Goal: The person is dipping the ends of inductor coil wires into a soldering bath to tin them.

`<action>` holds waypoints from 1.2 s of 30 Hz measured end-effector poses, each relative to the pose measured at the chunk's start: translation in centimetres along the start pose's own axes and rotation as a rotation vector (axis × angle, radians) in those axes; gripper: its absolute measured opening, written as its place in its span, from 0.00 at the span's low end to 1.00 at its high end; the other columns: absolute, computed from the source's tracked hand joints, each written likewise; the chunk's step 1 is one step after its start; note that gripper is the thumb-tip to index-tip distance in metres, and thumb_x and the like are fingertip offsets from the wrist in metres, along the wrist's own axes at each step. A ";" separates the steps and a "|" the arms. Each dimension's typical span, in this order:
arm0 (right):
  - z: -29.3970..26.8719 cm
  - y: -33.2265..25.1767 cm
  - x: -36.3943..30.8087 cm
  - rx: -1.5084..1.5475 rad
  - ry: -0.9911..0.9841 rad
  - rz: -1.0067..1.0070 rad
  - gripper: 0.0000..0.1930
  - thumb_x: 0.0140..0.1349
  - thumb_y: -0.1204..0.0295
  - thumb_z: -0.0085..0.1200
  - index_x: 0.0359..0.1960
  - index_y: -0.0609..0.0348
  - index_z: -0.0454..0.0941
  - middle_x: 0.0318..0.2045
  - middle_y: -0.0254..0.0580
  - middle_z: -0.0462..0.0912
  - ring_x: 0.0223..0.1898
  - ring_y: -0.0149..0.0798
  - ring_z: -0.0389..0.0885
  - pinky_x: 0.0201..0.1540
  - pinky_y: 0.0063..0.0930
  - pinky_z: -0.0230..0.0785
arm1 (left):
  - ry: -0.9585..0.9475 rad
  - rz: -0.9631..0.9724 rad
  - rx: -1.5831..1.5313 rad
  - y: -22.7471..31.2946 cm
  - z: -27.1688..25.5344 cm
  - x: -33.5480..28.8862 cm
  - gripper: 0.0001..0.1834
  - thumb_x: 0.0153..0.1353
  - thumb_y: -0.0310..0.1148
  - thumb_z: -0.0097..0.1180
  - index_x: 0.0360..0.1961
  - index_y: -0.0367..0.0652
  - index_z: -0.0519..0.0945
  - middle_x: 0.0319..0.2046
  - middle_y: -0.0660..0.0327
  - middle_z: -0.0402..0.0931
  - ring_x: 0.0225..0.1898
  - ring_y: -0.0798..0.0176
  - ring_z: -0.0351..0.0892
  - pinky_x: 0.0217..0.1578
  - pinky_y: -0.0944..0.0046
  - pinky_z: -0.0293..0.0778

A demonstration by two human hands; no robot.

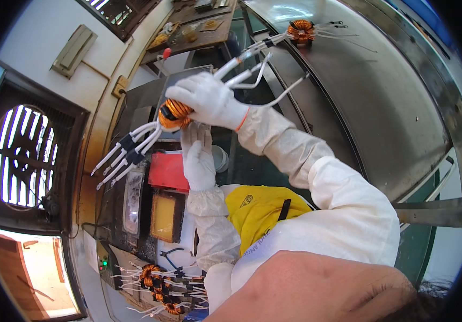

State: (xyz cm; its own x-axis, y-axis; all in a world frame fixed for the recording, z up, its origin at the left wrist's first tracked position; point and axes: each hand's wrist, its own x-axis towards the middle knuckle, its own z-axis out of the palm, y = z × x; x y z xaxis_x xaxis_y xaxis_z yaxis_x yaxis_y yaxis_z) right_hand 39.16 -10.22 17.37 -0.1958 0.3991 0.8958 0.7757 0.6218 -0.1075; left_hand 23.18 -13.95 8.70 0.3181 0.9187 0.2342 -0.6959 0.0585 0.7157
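My right hand [205,97], in a white glove, is closed around a copper-wound ring coil [175,114]. White sleeved leads [126,150] with black bands and bare metal ends hang from the coil down to the left. More white leads [244,75] stick out past the far side of my right hand. Just below, my gloved left hand [199,163] has its fingers stretched up against the coil's underside. Its fingertips are partly hidden by the coil and the right hand.
Beneath the leads lie a silvery metal-filled tray [132,201], a red block [167,170] and a yellow-filled tray [163,216]. A pale cup [221,159] stands by my left hand. Pliers [170,258] and several coils [158,290] lie nearer. Another coil [301,32] rests on the metal bench [387,96].
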 end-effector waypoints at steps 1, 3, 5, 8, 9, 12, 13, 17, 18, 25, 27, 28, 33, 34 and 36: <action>-1.1 0.7 0.6 -0.048 -0.012 -0.057 0.30 0.37 0.74 0.67 0.48 0.51 0.73 0.39 0.38 0.81 0.43 0.43 0.82 0.46 0.39 0.72 | -0.010 -0.012 -0.002 0.1 1.1 -0.5 0.33 0.63 0.23 0.45 0.70 0.39 0.55 0.68 0.51 0.58 0.69 0.49 0.58 0.70 0.50 0.52; -3.4 2.5 1.2 -0.182 -0.045 -0.137 0.33 0.36 0.72 0.70 0.49 0.49 0.73 0.42 0.36 0.80 0.46 0.41 0.82 0.47 0.37 0.72 | -0.002 -0.158 0.113 -0.2 2.3 -1.7 0.28 0.68 0.27 0.45 0.68 0.35 0.57 0.65 0.46 0.61 0.66 0.49 0.63 0.67 0.49 0.59; -5.2 4.5 1.4 -0.278 -0.115 -0.150 0.34 0.35 0.71 0.71 0.50 0.47 0.73 0.43 0.34 0.80 0.46 0.40 0.82 0.48 0.37 0.72 | -0.038 -0.238 0.159 0.2 1.5 -3.5 0.28 0.70 0.31 0.45 0.69 0.36 0.57 0.65 0.44 0.62 0.65 0.48 0.65 0.66 0.49 0.61; -7.4 7.7 -0.5 -0.416 -0.217 -0.114 0.33 0.38 0.72 0.70 0.51 0.46 0.73 0.44 0.34 0.80 0.48 0.40 0.81 0.51 0.38 0.71 | -0.135 -0.409 0.285 0.5 -0.8 -6.8 0.30 0.69 0.37 0.48 0.68 0.35 0.60 0.65 0.43 0.63 0.65 0.47 0.66 0.66 0.52 0.61; -8.2 9.3 -1.7 -0.384 -0.266 -0.076 0.31 0.39 0.73 0.69 0.51 0.47 0.73 0.44 0.35 0.80 0.48 0.42 0.81 0.52 0.39 0.70 | -0.131 -0.407 0.281 0.6 -1.5 -8.3 0.30 0.69 0.37 0.48 0.68 0.35 0.60 0.65 0.43 0.63 0.65 0.47 0.66 0.66 0.52 0.61; -10.1 12.8 -5.8 -0.433 -0.368 0.103 0.30 0.42 0.75 0.65 0.52 0.47 0.75 0.45 0.38 0.80 0.49 0.47 0.79 0.56 0.41 0.66 | -0.074 -0.495 0.401 0.7 -4.5 -13.0 0.31 0.69 0.38 0.50 0.68 0.34 0.60 0.65 0.44 0.64 0.65 0.47 0.66 0.66 0.53 0.61; -10.6 14.4 -7.4 -0.467 -0.344 0.147 0.30 0.43 0.75 0.65 0.53 0.44 0.75 0.46 0.38 0.80 0.50 0.47 0.77 0.57 0.41 0.65 | 0.025 -0.548 0.396 0.7 -5.6 -14.6 0.31 0.68 0.39 0.51 0.67 0.34 0.61 0.64 0.44 0.65 0.65 0.47 0.67 0.66 0.54 0.61; -14.8 17.7 -10.9 -0.719 -0.444 0.501 0.28 0.44 0.70 0.68 0.51 0.42 0.75 0.44 0.38 0.79 0.49 0.46 0.77 0.52 0.41 0.65 | 0.291 -0.624 0.316 1.5 -9.3 -19.4 0.31 0.68 0.39 0.51 0.67 0.34 0.61 0.64 0.43 0.65 0.64 0.47 0.69 0.65 0.55 0.63; -16.0 19.0 -11.7 -0.747 -0.448 0.563 0.29 0.44 0.72 0.66 0.52 0.42 0.74 0.45 0.38 0.79 0.49 0.47 0.77 0.53 0.42 0.65 | 0.288 -0.629 0.311 1.6 -10.6 -20.5 0.31 0.68 0.39 0.51 0.67 0.34 0.61 0.64 0.43 0.65 0.64 0.47 0.69 0.65 0.55 0.63; -21.2 25.5 -17.6 -1.007 -0.277 0.811 0.34 0.45 0.75 0.61 0.59 0.38 0.71 0.54 0.39 0.76 0.56 0.49 0.73 0.59 0.43 0.65 | 0.431 -0.531 0.134 -0.1 -14.2 -22.3 0.30 0.70 0.38 0.47 0.68 0.34 0.58 0.64 0.43 0.63 0.65 0.48 0.66 0.66 0.53 0.61; -21.5 25.8 -18.6 -1.027 -0.263 0.960 0.35 0.46 0.75 0.61 0.60 0.36 0.70 0.56 0.38 0.74 0.58 0.49 0.71 0.61 0.43 0.64 | 0.435 -0.548 0.121 -0.6 -13.2 -21.6 0.30 0.70 0.38 0.47 0.68 0.34 0.57 0.64 0.43 0.62 0.65 0.48 0.65 0.66 0.53 0.61; -21.2 26.2 -19.3 -0.988 -0.267 0.934 0.33 0.46 0.74 0.59 0.57 0.33 0.71 0.54 0.36 0.75 0.57 0.48 0.72 0.60 0.43 0.63 | 0.423 -0.572 0.148 -0.9 -12.7 -21.2 0.30 0.70 0.38 0.48 0.68 0.34 0.58 0.64 0.42 0.63 0.65 0.48 0.65 0.66 0.53 0.61; -20.9 26.9 -18.9 -1.045 -0.428 0.932 0.34 0.49 0.71 0.61 0.60 0.31 0.67 0.57 0.34 0.72 0.60 0.47 0.70 0.60 0.45 0.64 | 0.342 -0.627 0.276 -2.0 -11.2 -18.7 0.30 0.70 0.41 0.49 0.66 0.34 0.62 0.63 0.43 0.65 0.65 0.48 0.66 0.66 0.54 0.61; -21.1 26.6 -17.9 -1.073 -0.540 1.013 0.35 0.50 0.70 0.62 0.62 0.29 0.64 0.59 0.35 0.69 0.61 0.48 0.68 0.60 0.48 0.64 | 0.328 -0.635 0.313 -2.1 -10.9 -18.1 0.29 0.70 0.41 0.49 0.66 0.34 0.62 0.62 0.43 0.66 0.65 0.49 0.67 0.66 0.54 0.61; -19.6 24.3 -15.9 -1.112 -0.613 1.072 0.38 0.51 0.68 0.64 0.64 0.28 0.61 0.62 0.35 0.65 0.63 0.49 0.65 0.60 0.52 0.64 | 0.338 -0.640 0.350 -2.2 -10.4 -17.6 0.29 0.70 0.41 0.49 0.65 0.34 0.63 0.62 0.44 0.66 0.64 0.49 0.67 0.65 0.55 0.62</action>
State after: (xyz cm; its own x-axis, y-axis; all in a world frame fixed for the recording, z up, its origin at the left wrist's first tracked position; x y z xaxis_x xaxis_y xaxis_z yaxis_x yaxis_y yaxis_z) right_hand 72.95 -14.69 8.94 0.6912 0.6561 0.3029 0.6734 -0.7369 0.0594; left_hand 12.40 -26.20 -3.86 0.3357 0.8204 -0.4628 -0.1847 0.5391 0.8217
